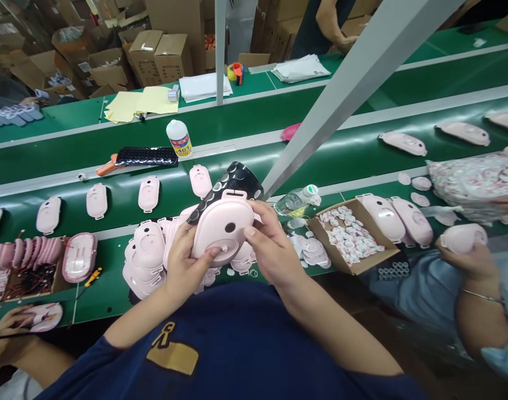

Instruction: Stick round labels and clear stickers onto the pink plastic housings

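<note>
Close in front of me I hold a pale pink oval plastic housing point(212, 224) in both hands, tilted. It has a round black hole, a shallow recess and a slotted tab at its upper end. My left hand point(185, 264) grips the left edge, its thumb by a small pale piece in the recess. Closed on the right edge, my right hand point(274, 244) has its thumb near the black hole. Directly behind the housing is black bubble wrap point(239, 176). Beneath and to the left lies a pile of similar housings point(148, 253), partly hidden by my hands.
Pink housings line the green conveyor point(120, 183). A white bottle point(179, 139) stands beyond. To the right are a clear bottle point(293, 201) and a cardboard box point(354, 269) of small white parts. Co-workers' hands work at both sides. A grey post point(341, 83) slants across.
</note>
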`<state>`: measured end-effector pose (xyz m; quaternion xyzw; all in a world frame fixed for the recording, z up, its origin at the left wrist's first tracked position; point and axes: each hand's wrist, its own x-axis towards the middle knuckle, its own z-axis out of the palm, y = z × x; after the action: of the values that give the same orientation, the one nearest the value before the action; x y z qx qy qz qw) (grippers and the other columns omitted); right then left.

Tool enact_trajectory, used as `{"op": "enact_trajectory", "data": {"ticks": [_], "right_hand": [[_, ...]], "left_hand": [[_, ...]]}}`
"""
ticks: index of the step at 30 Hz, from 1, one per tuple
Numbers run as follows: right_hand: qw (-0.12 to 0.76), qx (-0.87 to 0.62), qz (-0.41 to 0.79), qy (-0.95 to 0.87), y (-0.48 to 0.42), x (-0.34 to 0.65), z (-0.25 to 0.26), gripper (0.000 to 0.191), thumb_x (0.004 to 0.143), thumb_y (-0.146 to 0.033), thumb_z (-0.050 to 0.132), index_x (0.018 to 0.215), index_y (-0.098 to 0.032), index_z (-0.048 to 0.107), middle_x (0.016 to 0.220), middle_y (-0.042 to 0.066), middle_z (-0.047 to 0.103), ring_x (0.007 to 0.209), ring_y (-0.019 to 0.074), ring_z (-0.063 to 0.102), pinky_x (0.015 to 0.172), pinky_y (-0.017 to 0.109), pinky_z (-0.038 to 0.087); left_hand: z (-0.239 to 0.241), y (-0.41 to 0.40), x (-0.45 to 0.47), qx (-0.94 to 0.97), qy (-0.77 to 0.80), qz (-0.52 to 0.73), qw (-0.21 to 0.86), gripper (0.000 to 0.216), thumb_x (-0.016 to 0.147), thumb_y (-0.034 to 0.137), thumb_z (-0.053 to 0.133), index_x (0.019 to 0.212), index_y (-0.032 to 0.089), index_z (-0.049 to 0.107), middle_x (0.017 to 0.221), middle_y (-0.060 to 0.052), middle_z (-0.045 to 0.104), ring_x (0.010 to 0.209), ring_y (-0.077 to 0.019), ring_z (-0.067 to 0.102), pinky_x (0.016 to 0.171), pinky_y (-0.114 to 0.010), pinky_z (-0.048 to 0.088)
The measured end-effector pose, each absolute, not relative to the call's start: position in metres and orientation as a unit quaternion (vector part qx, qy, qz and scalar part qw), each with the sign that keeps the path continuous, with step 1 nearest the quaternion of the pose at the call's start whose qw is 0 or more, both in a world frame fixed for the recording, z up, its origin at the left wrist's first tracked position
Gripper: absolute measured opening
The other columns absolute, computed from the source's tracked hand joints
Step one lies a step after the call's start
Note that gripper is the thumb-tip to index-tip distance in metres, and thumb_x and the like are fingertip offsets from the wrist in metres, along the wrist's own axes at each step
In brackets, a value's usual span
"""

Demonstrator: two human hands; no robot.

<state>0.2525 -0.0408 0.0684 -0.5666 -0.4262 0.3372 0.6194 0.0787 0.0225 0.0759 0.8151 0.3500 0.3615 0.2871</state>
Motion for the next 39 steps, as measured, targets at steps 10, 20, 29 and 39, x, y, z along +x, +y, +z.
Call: {"op": "enact_trajectory", "data": {"ticks": [10,20,29,39], "right_hand": [[0.657,-0.542,0.385,-0.355,-0.039,0.244,0.08,0.047,0.075,-0.029,0.073,0.118,-0.033,0.056,0.132,0.006,0.038,0.11,0.0211,0.055,0.085,0.037,0.059],[0.664,-0.532,0.397,-0.345,-0.038,0.245,0.076,0.046,0.072,-0.03,0.074,0.115,-0.031,0.056,0.135,0.007,0.039,0.103,0.0193,0.059,0.08,0.034,0.059],[0.672,-0.541,0.357,-0.358,-0.036,0.24,0.073,0.043,0.071,-0.028,0.07,0.113,-0.03,0.057,0.131,0.008,0.045,0.105,0.0213,0.06,0.082,0.036,0.059],[0.569,-0.62,0.052,-0.538,-0.049,0.243,0.085,0.047,0.085,-0.021,0.071,0.128,-0.035,0.058,0.123,0.007,0.056,0.108,0.0245,0.06,0.092,0.046,0.053]], "left_hand": [[0.069,0.02,0.075,0.854,0.316,0.374,0.176,0.032,0.091,0.026,0.068,0.121,0.016,0.064,0.116,-0.012,0.064,0.112,-0.0265,0.063,0.095,-0.038,0.055],[0.069,0.019,0.07,0.868,0.303,0.371,0.134,0.043,0.09,0.022,0.068,0.132,0.02,0.057,0.128,-0.015,0.061,0.117,-0.0284,0.063,0.099,-0.04,0.054],[0.071,0.017,0.066,0.874,0.297,0.366,0.121,0.044,0.089,0.02,0.067,0.133,0.021,0.059,0.13,-0.014,0.061,0.12,-0.0292,0.061,0.102,-0.04,0.052],[0.078,0.03,0.069,0.819,0.359,0.361,0.264,0.037,0.092,0.039,0.068,0.122,0.018,0.067,0.121,-0.011,0.065,0.114,-0.0273,0.061,0.099,-0.042,0.052]]}}
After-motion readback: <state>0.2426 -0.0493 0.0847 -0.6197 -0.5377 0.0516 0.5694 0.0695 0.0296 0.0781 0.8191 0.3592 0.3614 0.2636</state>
